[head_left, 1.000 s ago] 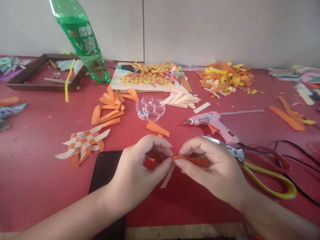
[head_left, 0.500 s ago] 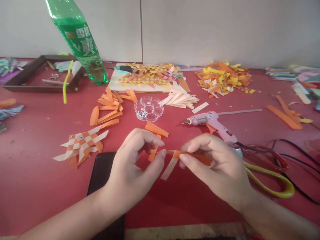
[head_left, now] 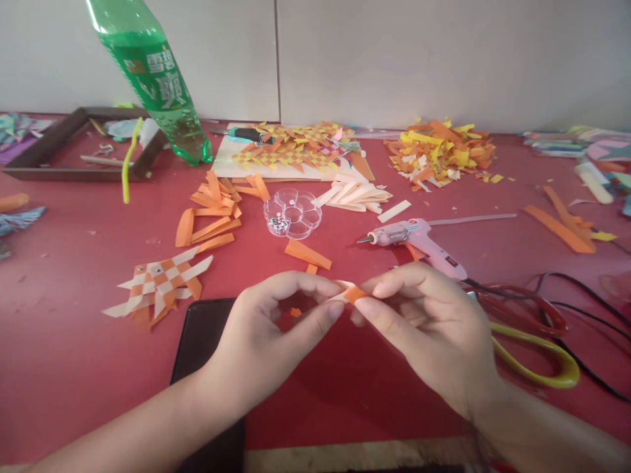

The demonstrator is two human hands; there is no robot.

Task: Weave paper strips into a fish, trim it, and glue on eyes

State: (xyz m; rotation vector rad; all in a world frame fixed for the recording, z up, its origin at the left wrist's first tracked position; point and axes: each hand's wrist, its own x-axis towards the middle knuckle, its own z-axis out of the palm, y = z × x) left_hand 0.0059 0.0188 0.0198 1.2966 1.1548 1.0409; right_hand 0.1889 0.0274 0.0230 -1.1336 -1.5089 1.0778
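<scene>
Two hands (head_left: 269, 325), one green soda bottle (head_left: 160, 92), one pink hot-glue gun (head_left: 436, 247), one flower-shaped tray (head_left: 306, 211), one dark frame (head_left: 73, 173).

Pale wall (head_left: 444, 59) with a dark vertical seam (head_left: 277, 59) behind a red tabletop (head_left: 73, 368).

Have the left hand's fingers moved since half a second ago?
Yes: the fingers of the left hand have shifted right, judged against the clear plastic tray, and now pinch the pale paper strip.
</scene>
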